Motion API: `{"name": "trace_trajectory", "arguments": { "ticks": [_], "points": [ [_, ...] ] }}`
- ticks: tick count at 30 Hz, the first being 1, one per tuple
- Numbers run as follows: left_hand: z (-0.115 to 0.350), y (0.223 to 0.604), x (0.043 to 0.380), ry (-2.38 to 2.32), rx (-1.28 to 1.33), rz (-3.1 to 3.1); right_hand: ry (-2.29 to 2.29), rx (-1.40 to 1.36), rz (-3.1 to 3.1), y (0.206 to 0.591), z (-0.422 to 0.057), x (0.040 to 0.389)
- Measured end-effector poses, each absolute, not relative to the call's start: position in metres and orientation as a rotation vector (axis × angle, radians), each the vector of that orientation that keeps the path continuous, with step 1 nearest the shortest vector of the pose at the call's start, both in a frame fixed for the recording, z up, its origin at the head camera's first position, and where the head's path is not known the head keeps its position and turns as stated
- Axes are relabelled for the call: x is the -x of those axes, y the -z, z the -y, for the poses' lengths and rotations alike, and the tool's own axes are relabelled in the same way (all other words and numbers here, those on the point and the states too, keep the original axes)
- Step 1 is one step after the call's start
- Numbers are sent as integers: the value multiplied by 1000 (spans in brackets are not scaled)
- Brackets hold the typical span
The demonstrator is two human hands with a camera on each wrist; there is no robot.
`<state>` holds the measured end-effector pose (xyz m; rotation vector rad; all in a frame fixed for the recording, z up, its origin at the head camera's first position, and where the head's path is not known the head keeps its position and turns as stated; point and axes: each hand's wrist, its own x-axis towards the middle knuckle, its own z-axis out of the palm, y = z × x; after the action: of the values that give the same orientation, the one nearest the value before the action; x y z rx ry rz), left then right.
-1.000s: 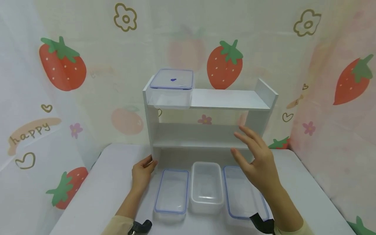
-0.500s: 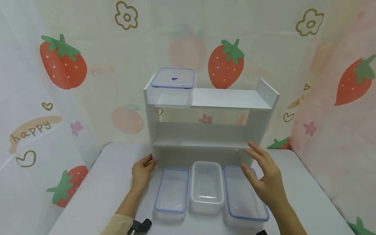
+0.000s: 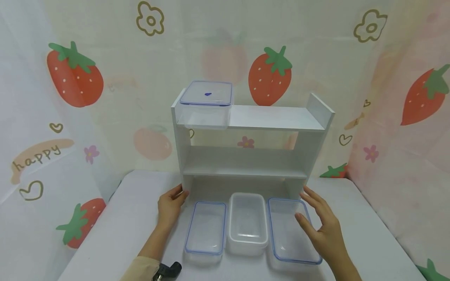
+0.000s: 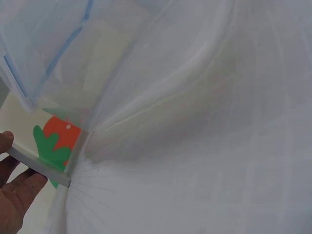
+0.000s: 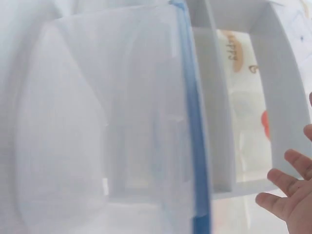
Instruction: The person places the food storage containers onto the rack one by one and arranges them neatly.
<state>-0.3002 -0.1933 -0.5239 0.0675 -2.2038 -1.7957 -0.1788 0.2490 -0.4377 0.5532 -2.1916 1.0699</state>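
Note:
A white shelf [image 3: 246, 162] stands on the table. My left hand [image 3: 171, 207] pinches the front edge of its left side panel near the bottom; in the left wrist view, thumb and fingers [image 4: 30, 187] lie on either side of that panel. My right hand [image 3: 325, 228] has its fingers spread beside the shelf's lower right corner; whether a fingertip touches the panel I cannot tell. Below that hand, partly covered by it, is a clear plastic food container [image 3: 286, 238] with a blue-rimmed lid. Another blue-rimmed container [image 3: 205, 230] sits at left, and a clear frosted one [image 3: 247, 222] between them.
A lidded clear container [image 3: 205, 105] with a small blue mark stands on the top shelf's left end. The white table [image 3: 358, 234] extends to both sides. A strawberry-printed curtain [image 3: 116, 97] hangs behind and around.
My right hand has moved down and to the right, from in front of the shelf to its lower right side. The left hand stays where it was on the panel.

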Motion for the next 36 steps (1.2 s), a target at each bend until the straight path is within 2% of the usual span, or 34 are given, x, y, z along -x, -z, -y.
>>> {"name": "trace_trajectory", "arguments": {
  "ticks": [23,36],
  "points": [
    [192,525,298,1772,-69,2226,-1072,-481,2374,496,-279,179],
    [193,522,299,1769,-80,2209,-1139,-429,2574,510,-289,181]
  ]
}}
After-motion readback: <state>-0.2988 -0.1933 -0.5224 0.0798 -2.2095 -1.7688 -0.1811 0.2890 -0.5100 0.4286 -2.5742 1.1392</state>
